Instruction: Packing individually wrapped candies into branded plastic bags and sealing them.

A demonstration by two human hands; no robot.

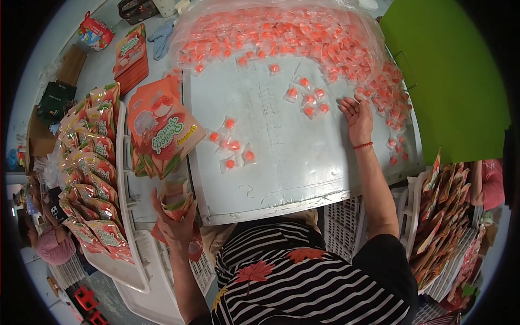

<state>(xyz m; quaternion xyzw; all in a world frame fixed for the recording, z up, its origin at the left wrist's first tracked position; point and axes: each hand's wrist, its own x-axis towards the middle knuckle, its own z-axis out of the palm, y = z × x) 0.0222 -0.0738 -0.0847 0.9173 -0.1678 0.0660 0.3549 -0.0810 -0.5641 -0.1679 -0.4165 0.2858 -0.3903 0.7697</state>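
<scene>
Low at the left, beside the table's front corner, my left hand [174, 230] is closed round a printed pouch [179, 199] whose top gapes open. My right hand [358, 120], with a red bead bracelet at the wrist, hovers over the right part of the white tabletop [271, 179]. Its fingers are stretched out, slightly curved, and nothing shows in them. Just left of those fingers lies a small group of wrapped orange-red candies [309, 99]. Another small group of candies [234, 145] rests nearer the left edge. A large pile of the same candies [281, 32] spreads along the far side.
Flat red pouches [162, 124] are stacked left of the table. Filled pouches [95, 162] stand in a white tray at far left; more pouches [441, 206] fill a crate at right. A green panel [444, 81] borders the table's right side. Other people are at both sides.
</scene>
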